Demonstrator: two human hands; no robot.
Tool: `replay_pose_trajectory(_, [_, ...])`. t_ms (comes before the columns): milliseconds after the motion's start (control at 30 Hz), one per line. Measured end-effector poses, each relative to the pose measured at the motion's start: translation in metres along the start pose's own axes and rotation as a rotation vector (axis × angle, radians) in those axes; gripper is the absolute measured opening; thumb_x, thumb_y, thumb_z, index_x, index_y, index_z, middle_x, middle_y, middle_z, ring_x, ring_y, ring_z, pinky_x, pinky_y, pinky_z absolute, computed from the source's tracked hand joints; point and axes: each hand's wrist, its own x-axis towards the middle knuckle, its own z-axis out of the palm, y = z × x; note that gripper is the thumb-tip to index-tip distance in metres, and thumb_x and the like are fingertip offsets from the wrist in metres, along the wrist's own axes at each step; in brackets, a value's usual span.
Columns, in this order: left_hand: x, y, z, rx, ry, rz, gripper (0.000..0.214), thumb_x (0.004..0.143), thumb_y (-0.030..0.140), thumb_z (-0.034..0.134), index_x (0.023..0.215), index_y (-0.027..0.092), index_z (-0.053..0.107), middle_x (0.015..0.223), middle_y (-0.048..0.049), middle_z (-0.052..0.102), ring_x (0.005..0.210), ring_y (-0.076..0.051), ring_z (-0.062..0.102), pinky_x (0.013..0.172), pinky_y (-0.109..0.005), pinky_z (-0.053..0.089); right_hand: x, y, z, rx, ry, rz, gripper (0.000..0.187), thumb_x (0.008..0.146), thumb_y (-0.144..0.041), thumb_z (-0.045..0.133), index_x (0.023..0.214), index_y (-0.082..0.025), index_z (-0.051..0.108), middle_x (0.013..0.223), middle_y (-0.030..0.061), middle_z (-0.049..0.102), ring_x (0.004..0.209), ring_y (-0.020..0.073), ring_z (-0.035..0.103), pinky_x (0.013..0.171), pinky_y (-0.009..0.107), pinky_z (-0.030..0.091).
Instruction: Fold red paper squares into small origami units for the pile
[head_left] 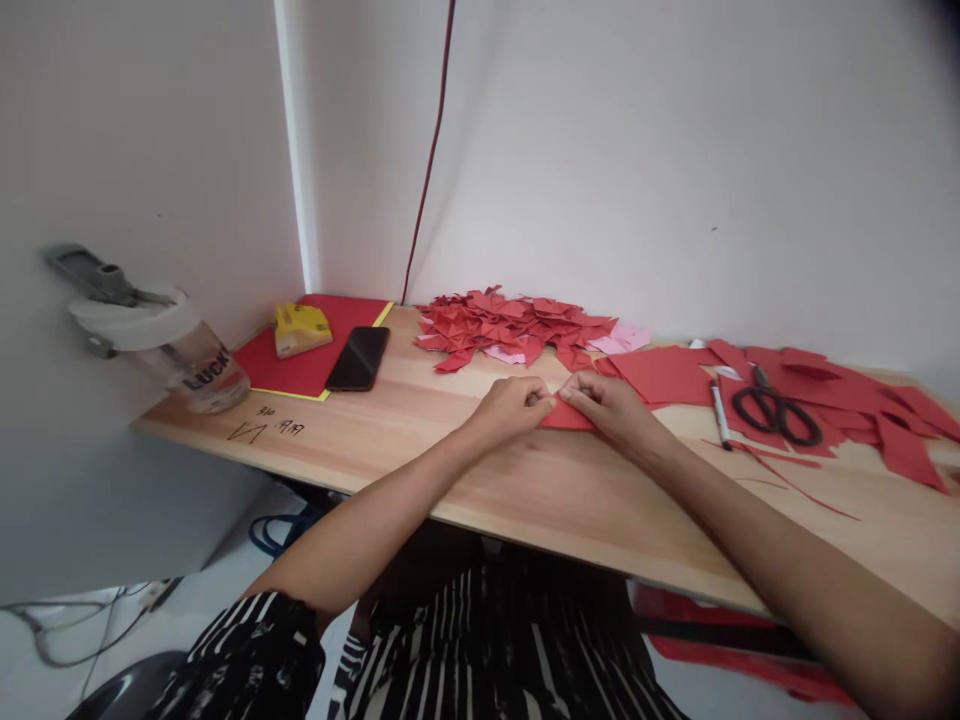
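As both bare forearms [390, 510] slant in from 7 and 4 o'clock, the hands nearly meet above the wooden desk [600, 500]. Left hand [517, 405]: fingers curled, thumb and forefinger pinching a red paper piece [568, 420] at its 10 o'clock edge. Right hand [606, 402]: thumb and forefinger pinching near 12. Paper sits between them. From it: scissors [796, 424] at 3, phone [358, 358] between 9 and 10, red cut-paper heap [517, 325] at 11, by the wall [615, 150].
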Motion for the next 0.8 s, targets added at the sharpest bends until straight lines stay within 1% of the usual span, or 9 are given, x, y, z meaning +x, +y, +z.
replay_pose_trajectory(133, [0.002,-0.001,0.001,-0.026,0.013,0.021,0.026,0.081,0.025,0.050,0.058,0.018,0.042,0.056,0.0046,0.036,0.058,-0.011,0.035,0.056,-0.025,0.025,-0.003,-0.011,0.004,-0.024,-0.020,-0.014,0.034,0.091,-0.047,0.048,0.070,-0.020,0.048,0.063,-0.0023,0.043,0.060,0.0141,0.042,0.058,0.028,0.033])
replay_pose_trajectory(267, [0.003,-0.005,0.001,-0.032,0.057,0.001,0.024,0.082,0.025,0.048,0.059,0.018,0.043,0.058,0.0039,0.038,0.059,-0.012,0.037,0.057,-0.026,0.026,-0.005,-0.018,0.005,-0.057,-0.038,-0.029,0.031,0.093,-0.043,0.046,0.074,-0.019,0.053,0.066,-0.0011,0.048,0.063,0.0149,0.044,0.061,0.028,0.034])
replay_pose_trajectory(367, [0.003,-0.004,0.001,-0.027,0.070,0.006,0.028,0.084,0.027,0.047,0.058,0.018,0.040,0.058,0.0036,0.037,0.060,-0.012,0.037,0.057,-0.026,0.025,-0.007,-0.022,0.006,-0.071,-0.043,-0.042,0.029,0.094,-0.042,0.045,0.076,-0.020,0.053,0.066,-0.0011,0.048,0.063,0.0149,0.044,0.061,0.028,0.034])
replay_pose_trajectory(433, [0.003,-0.004,0.001,-0.022,0.077,0.020,0.030,0.086,0.027,0.046,0.058,0.018,0.037,0.058,0.0036,0.036,0.060,-0.012,0.036,0.057,-0.026,0.025,-0.007,-0.024,0.007,-0.076,-0.041,-0.047,0.030,0.093,-0.042,0.046,0.074,-0.020,0.050,0.065,-0.0017,0.046,0.062,0.0144,0.042,0.059,0.027,0.033])
replay_pose_trajectory(533, [0.004,-0.003,0.002,-0.020,0.097,0.039,0.030,0.086,0.025,0.045,0.058,0.018,0.036,0.059,0.0035,0.036,0.061,-0.012,0.036,0.059,-0.026,0.026,-0.006,-0.024,0.008,-0.079,-0.024,-0.045,0.037,0.093,-0.046,0.045,0.066,-0.021,0.039,0.062,-0.0031,0.036,0.059,0.0132,0.036,0.056,0.027,0.030])
replay_pose_trajectory(633, [0.005,-0.005,0.003,-0.016,0.126,0.046,0.030,0.086,0.024,0.044,0.058,0.019,0.034,0.059,0.0033,0.037,0.062,-0.012,0.038,0.061,-0.026,0.028,-0.005,-0.021,0.008,-0.073,-0.006,-0.034,0.045,0.093,-0.051,0.046,0.063,-0.022,0.029,0.060,-0.0040,0.029,0.056,0.0122,0.031,0.053,0.027,0.026])
replay_pose_trajectory(733, [0.005,-0.005,0.003,-0.006,0.154,0.047,0.029,0.085,0.024,0.045,0.058,0.019,0.035,0.060,0.0033,0.038,0.063,-0.012,0.039,0.062,-0.026,0.028,-0.005,-0.019,0.008,-0.056,-0.007,-0.014,0.048,0.092,-0.054,0.046,0.061,-0.022,0.028,0.056,-0.0047,0.029,0.053,0.0112,0.029,0.050,0.027,0.025])
replay_pose_trajectory(800, [0.005,-0.005,0.002,0.001,0.179,0.039,0.030,0.085,0.025,0.046,0.058,0.019,0.034,0.059,0.0037,0.037,0.061,-0.012,0.037,0.061,-0.026,0.027,-0.005,-0.019,0.008,-0.044,-0.028,-0.006,0.047,0.092,-0.053,0.047,0.060,-0.022,0.032,0.055,-0.0046,0.034,0.052,0.0109,0.032,0.050,0.026,0.027])
